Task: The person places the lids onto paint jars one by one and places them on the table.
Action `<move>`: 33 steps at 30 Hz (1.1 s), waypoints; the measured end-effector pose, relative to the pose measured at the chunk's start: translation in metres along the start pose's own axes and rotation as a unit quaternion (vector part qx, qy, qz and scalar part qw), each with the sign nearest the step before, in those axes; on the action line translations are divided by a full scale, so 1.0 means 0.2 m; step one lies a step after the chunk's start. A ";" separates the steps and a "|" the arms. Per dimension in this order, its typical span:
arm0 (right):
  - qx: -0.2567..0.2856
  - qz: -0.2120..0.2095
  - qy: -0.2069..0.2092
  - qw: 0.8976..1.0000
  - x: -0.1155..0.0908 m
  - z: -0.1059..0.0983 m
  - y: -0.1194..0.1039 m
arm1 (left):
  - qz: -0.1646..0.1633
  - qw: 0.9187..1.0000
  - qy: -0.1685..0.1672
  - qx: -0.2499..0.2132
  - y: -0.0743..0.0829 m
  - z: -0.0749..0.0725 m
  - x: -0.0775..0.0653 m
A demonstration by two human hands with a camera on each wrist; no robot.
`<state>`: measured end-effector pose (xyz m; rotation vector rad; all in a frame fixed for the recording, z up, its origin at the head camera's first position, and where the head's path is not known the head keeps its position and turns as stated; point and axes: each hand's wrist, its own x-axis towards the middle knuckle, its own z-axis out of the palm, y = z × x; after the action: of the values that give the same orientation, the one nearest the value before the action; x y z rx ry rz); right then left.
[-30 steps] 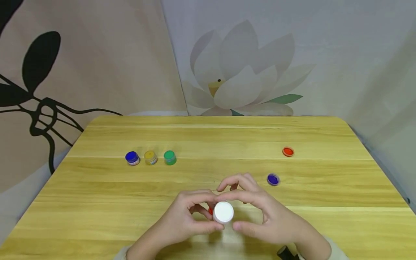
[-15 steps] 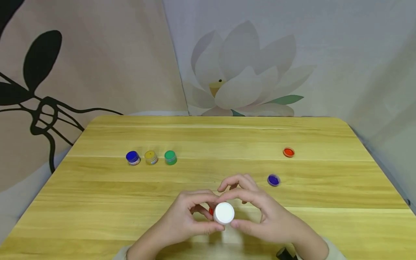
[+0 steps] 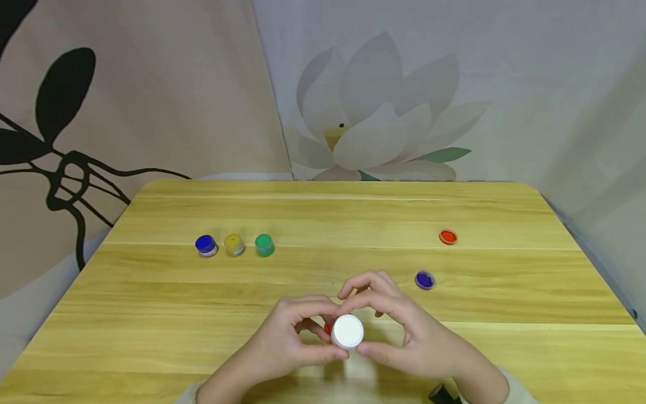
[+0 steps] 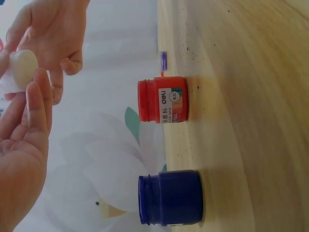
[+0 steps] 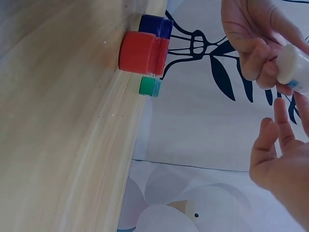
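My left hand [image 3: 292,331] holds a small white paint jar [image 3: 348,331] above the table, gripped between its thumb and fingers. The right hand [image 3: 398,331] pinches the jar from the other side, its thumb and index finger at the rim. The jar's round white top faces the head camera. Below stand a lidless red paint jar [image 4: 163,100] and a lidless dark blue paint jar [image 4: 171,198], both upright in the left wrist view. From the head, the hands and white jar hide the blue jar and most of the red one.
Small blue [image 3: 206,246], yellow [image 3: 234,245] and green [image 3: 264,245] jars stand in a row at the back left of the wooden table [image 3: 151,314]. A red lid [image 3: 447,236] and a purple-blue lid [image 3: 424,279] lie inside-up on the right. A black object [image 3: 444,394] sits by the right wrist.
My right thumb has moved in from slightly apart to touch the white jar. The left hand and the things on the table stay where they were.
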<state>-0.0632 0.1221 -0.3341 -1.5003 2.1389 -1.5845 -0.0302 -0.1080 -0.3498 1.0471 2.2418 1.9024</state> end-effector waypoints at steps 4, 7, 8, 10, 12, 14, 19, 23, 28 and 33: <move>0.004 0.019 0.004 1.000 0.00 0.01 0.00 | 0.003 1.000 -0.008 0.004 0.00 0.00 0.00; 0.011 0.011 0.001 1.000 0.00 0.00 0.01 | 0.001 1.000 -0.011 0.009 0.00 0.01 0.00; 0.012 0.000 -0.002 1.000 0.00 0.00 0.01 | 0.001 1.000 -0.010 0.009 0.00 0.01 0.00; 0.010 -0.014 -0.004 1.000 0.00 0.00 0.01 | -0.002 1.000 -0.007 0.007 0.00 0.01 0.00; 0.008 -0.021 -0.003 1.000 0.00 0.00 0.01 | -0.002 1.000 -0.006 0.008 0.00 0.01 0.00; 0.001 -0.003 0.003 1.000 0.00 0.00 0.01 | 0.001 1.000 -0.009 0.005 0.00 0.01 0.00; 0.005 0.028 0.007 1.000 0.00 0.00 0.01 | 0.001 1.000 -0.015 0.004 -0.01 0.02 0.00; 0.013 -0.013 -0.008 1.000 0.00 -0.01 0.02 | -0.004 1.000 -0.012 0.001 -0.01 0.02 0.00; 0.006 0.005 -0.010 1.000 -0.01 -0.01 0.01 | -0.014 1.000 -0.011 -0.001 -0.01 0.02 0.00; -0.001 0.016 -0.020 1.000 0.00 -0.01 0.01 | -0.013 1.000 -0.017 0.005 -0.01 0.02 0.00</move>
<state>-0.0657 0.1244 -0.3351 -1.4791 2.1323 -1.5288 -0.0291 -0.1039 -0.3526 1.0393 2.2381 1.8513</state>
